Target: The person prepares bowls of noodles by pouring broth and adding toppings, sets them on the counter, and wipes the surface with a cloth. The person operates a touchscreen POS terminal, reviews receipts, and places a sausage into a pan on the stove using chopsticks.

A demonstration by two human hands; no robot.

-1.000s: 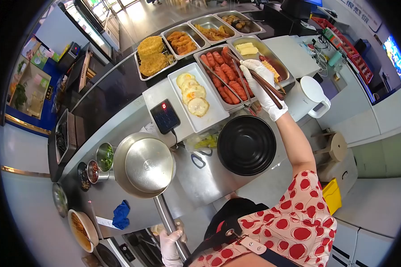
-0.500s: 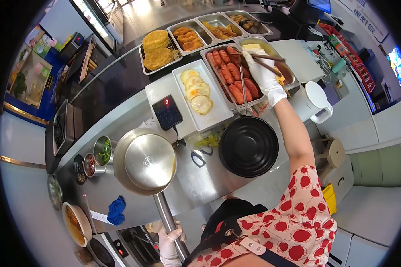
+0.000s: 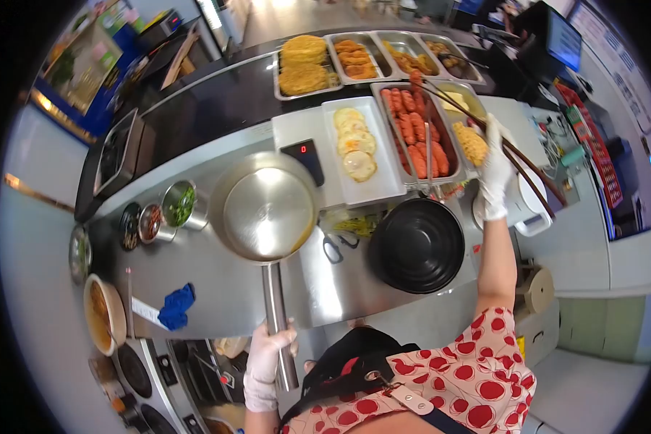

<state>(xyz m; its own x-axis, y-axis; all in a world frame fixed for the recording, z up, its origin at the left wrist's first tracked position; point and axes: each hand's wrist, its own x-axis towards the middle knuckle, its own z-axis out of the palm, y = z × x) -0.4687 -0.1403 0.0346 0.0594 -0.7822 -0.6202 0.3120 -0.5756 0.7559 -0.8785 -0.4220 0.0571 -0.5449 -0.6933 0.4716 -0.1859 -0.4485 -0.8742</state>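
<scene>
Wrapped round the long metal handle of a saucepan point(image 3: 264, 210) is my gloved left hand point(image 3: 264, 358). The saucepan is over the steel counter, with a little yellowish liquid at its edge. Gloved as well, my right hand point(image 3: 495, 170) grips long brown chopsticks point(image 3: 534, 173). At their far tips is a red sausage point(image 3: 417, 81), above the back of the metal sausage tray point(image 3: 452, 176). Metal tongs point(image 3: 428, 148) lean in that tray. Beside it, a second tray holds crinkly yellow food point(image 3: 471, 143) and pale yellow slices point(image 3: 453, 100).
Fried eggs point(image 3: 356, 145) lie in a white tray left of the sausages. A black bowl point(image 3: 419, 246), scissors point(image 3: 334, 247), a scale point(image 3: 305, 158) and a cup of chopped greens point(image 3: 181, 206) stand on the counter. A white jug point(image 3: 532, 199) is near my right forearm.
My right hand has drawn back to the right from over the sausage tray, and a sausage now shows at the chopstick tips. The saucepan has shifted up and partly covers the scale; the view has turned.
</scene>
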